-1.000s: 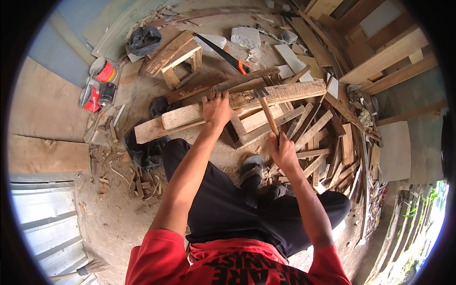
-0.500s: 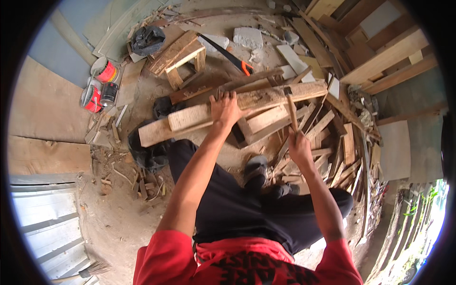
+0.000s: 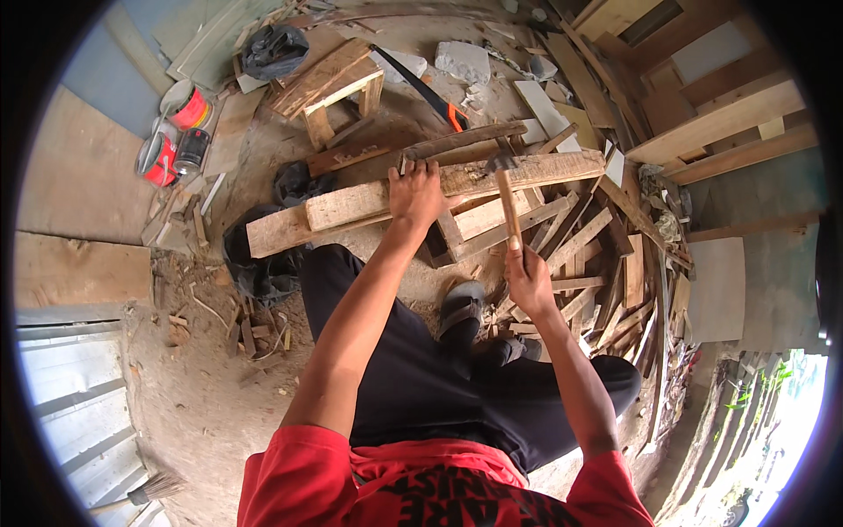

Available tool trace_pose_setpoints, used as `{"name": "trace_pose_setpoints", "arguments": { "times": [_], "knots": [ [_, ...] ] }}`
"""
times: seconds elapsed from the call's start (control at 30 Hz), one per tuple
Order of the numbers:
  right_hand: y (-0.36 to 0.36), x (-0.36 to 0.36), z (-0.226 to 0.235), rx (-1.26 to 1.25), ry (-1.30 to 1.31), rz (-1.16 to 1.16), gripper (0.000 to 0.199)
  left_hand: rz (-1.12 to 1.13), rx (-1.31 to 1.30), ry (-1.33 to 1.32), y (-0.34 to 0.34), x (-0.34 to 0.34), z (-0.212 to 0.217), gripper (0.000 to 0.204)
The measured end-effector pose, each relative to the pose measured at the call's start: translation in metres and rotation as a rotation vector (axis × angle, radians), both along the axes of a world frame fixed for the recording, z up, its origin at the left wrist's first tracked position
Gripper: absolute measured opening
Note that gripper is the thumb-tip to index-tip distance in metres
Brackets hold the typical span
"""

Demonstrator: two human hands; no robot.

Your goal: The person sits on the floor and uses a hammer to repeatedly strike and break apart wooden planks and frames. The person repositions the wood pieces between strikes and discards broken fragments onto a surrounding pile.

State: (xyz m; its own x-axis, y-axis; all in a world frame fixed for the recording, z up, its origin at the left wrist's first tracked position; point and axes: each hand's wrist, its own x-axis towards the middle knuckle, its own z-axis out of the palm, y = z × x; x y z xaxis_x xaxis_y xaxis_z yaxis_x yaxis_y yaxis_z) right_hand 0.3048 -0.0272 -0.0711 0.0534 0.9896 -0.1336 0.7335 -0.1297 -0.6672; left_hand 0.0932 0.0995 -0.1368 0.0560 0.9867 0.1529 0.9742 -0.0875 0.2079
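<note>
Weathered wood fills the middle of the frame: one long plank [image 3: 421,198] runs from centre left up toward the upper right, resting on a heap of offcuts [image 3: 580,255] spread over the dirt floor [image 3: 202,395]. The left hand [image 3: 414,195] lies flat on top of the plank near its middle, fingers spread over the far edge, pressing it down. The right hand [image 3: 529,283] sits lower and to the right of the plank, closed around the end of a wooden hammer handle. The one hammer [image 3: 506,198] stands nearly upright in the picture, its dark metal head touching or just above the plank, just right of the left hand.

One handsaw [image 3: 421,88] with an orange grip lies in the upper centre, beside one small wooden stool [image 3: 338,83]. In the upper left stand three cans [image 3: 171,140], two red and one dark. One sandalled foot [image 3: 461,307] shows below the plank, between the two forearms.
</note>
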Motion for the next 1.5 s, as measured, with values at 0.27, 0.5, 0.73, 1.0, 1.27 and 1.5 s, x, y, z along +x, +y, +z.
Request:
{"name": "trace_pose_setpoints", "arguments": {
  "times": [0.27, 0.5, 0.73, 1.0, 1.27, 1.5],
  "knots": [
    [-0.01, -0.014, 0.013, 0.674, 0.232, 0.202, 0.051, -0.002, 0.009, -0.012, -0.001, -0.002, 0.005, 0.085],
    [-0.039, 0.02, -0.012, 0.101, 0.109, -0.149, 0.058, 0.007, 0.044, 0.005, 0.002, -0.006, -0.002, 0.089],
    [-0.02, -0.007, -0.012, 0.13, -0.09, 0.031, 0.047, -0.011, 0.007, 0.02, 0.001, 0.0, 0.002, 0.091],
    [-0.015, -0.051, 0.086, 0.469, 0.289, 0.218, 0.052, 0.006, 0.03, -0.02, -0.001, -0.006, -0.002, 0.085],
    [-0.028, -0.004, -0.031, 0.164, -0.193, -0.029, 0.055, -0.017, -0.018, -0.035, -0.006, 0.001, -0.002, 0.092],
    [-0.029, -0.031, 0.004, 0.172, -0.007, -0.028, 0.054, -0.016, -0.109, -0.028, 0.004, -0.003, 0.006, 0.091]
  ]
}}
